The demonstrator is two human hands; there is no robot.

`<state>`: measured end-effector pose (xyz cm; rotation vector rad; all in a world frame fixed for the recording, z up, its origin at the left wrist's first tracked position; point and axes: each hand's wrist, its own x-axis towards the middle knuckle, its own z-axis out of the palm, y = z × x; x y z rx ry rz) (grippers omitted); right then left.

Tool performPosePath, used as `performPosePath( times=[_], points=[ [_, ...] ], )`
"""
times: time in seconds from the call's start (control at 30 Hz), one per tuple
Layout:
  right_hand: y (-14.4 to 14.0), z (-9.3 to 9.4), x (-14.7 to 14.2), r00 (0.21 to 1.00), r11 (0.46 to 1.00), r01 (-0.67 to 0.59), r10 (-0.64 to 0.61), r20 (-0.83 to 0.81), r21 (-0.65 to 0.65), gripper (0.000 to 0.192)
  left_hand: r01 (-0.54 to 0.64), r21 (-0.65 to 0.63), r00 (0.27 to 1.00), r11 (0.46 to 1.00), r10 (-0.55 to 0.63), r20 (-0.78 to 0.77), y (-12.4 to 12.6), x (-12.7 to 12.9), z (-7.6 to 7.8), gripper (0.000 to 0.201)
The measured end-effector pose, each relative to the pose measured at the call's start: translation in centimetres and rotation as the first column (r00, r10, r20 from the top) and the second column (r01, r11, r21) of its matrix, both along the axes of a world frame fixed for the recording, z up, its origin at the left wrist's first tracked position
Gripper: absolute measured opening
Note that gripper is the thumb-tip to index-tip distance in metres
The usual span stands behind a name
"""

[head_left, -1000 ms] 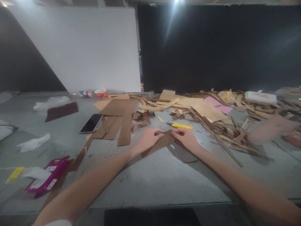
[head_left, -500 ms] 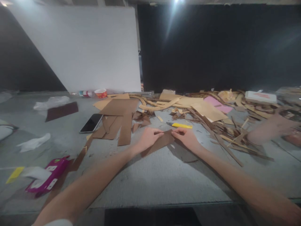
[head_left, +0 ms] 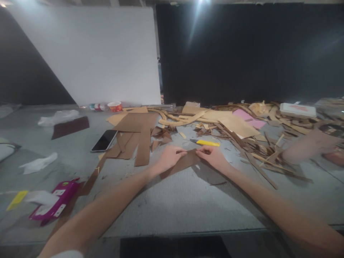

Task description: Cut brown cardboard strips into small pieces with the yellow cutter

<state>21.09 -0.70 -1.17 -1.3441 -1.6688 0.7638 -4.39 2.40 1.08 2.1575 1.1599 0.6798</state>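
Between my two hands is a brown strip of thin card or leather-like sheet (head_left: 185, 162), lying slanted just above or on the table. My left hand (head_left: 171, 157) pinches its far edge between thumb and fingers. On the right side of that edge, my right hand (head_left: 211, 156) has thumb and fingertips closed on the strip's corner. Just beyond my hands lies a yellow utility knife (head_left: 206, 143), its dark tip pointing left. Larger brown sheets (head_left: 142, 147) are stacked to the left of it.
Brown offcuts (head_left: 258, 163) are heaped on the right, near a blurred cylindrical container (head_left: 301, 147). A phone (head_left: 104, 140) lies left of the sheets. Nearer on the left is a magenta tissue pack (head_left: 57, 200). A red paper bowl (head_left: 115, 106) and a white box (head_left: 297, 110) stand at the back.
Almost nothing differs. Both hands keep their pinch on the brown strip, which has shifted only very slightly.
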Motion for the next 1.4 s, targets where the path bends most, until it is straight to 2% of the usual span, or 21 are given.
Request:
performPosePath(
  times=[0.13,0.2,0.33,0.4,0.47,0.6,0.7,0.8,1.07,1.2,1.3,1.4],
  points=[
    [0.0,0.2,0.1,1.000,1.000,-0.017,0.017,0.006,-0.013,0.032,0.041,0.006,0.999,0.999,-0.041,-0.021,0.0,-0.1,-0.2,0.029],
    [0.0,0.2,0.2,1.000,1.000,-0.001,0.002,0.023,-0.016,0.031,0.050,0.049,0.999,0.998,-0.049,-0.022,-0.1,-0.2,-0.3,0.031],
    [0.2,0.1,0.3,0.997,0.999,0.050,-0.049,0.065,-0.013,0.032,0.036,0.269,0.996,0.962,-0.012,-0.089,-0.4,-0.1,-0.2,0.030],
    [0.3,0.0,0.4,0.995,0.998,0.065,-0.063,0.080,-0.017,0.034,0.076,0.378,0.986,0.923,-0.012,-0.169,-0.9,0.1,0.2,0.031],
    [0.3,-0.1,0.5,0.993,0.997,0.074,-0.072,0.093,-0.018,0.034,0.141,0.430,0.968,0.892,-0.033,-0.250,-1.6,0.4,0.5,0.032],
    [0.5,-0.3,0.7,0.991,0.998,0.064,-0.064,0.121,0.005,0.032,0.265,0.420,0.928,0.868,-0.112,-0.355,-4.0,1.2,0.4,0.034],
    [0.6,-0.5,0.8,0.989,0.997,0.071,-0.075,0.129,0.040,0.029,0.284,0.380,0.890,0.880,-0.095,-0.446,-6.3,1.9,0.0,0.033],
    [0.7,-0.7,0.8,0.987,0.995,0.080,-0.087,0.137,0.061,0.027,0.237,0.359,0.856,0.903,-0.018,-0.517,-8.1,2.6,-0.2,0.035],
    [0.6,-0.8,0.6,0.983,0.994,0.067,-0.081,0.163,0.088,0.026,0.241,0.334,0.797,0.911,0.011,-0.604,-8.6,3.1,-0.5,0.039],
    [0.3,-0.4,0.9,0.949,0.970,-0.065,-0.013,0.316,0.232,0.023,0.242,0.328,0.826,0.913,-0.017,-0.564,-8.4,2.9,-0.6,0.042],
    [-0.1,0.1,1.1,0.868,0.905,-0.235,0.030,0.496,0.356,0.025,0.258,0.296,0.813,0.920,-0.042,-0.580,-8.2,2.8,-0.3,0.037],
    [-0.6,0.4,1.1,0.759,0.826,-0.399,0.056,0.649,0.397,0.032,0.267,0.269,0.783,0.925,-0.046,-0.620,-8.3,2.9,0.1,0.040]
  ],
)
